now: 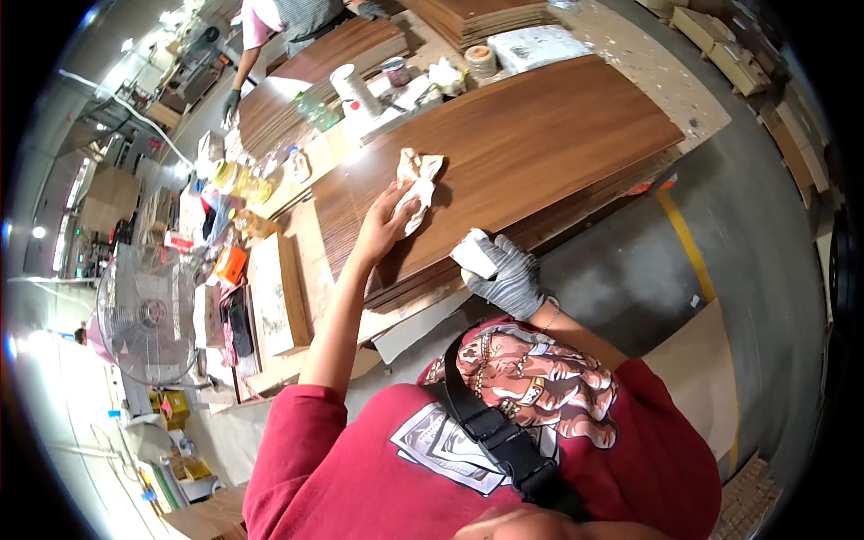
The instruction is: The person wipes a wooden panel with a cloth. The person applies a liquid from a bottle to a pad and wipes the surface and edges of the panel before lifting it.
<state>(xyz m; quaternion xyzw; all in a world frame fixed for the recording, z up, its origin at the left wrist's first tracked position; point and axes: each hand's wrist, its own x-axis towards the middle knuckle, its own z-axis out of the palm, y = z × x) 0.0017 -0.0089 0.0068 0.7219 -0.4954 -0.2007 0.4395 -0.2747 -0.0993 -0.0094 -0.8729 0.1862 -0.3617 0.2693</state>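
Note:
A dark brown wood-grain board (pixel 540 135) lies flat on top of a stack of boards in front of me. My bare left hand (pixel 385 220) is closed on a crumpled cream-coloured rag (pixel 419 187), pressed on the board's left part. At the board's near edge, my right hand (pixel 511 279), in a grey knitted glove, grips a small white block (pixel 475 255). Whether the block is a sponge or a folded pad I cannot tell.
Behind the board are a white cylinder (pixel 353 90), a dark jar (pixel 394 72), a tape roll (pixel 481 59) and a paint-spotted white slab (pixel 540 47). A fan (pixel 148 315) stands left, near bottles (pixel 241 183). Across the table, a gloved person (pixel 297 22) stands by another board stack (pixel 315 63).

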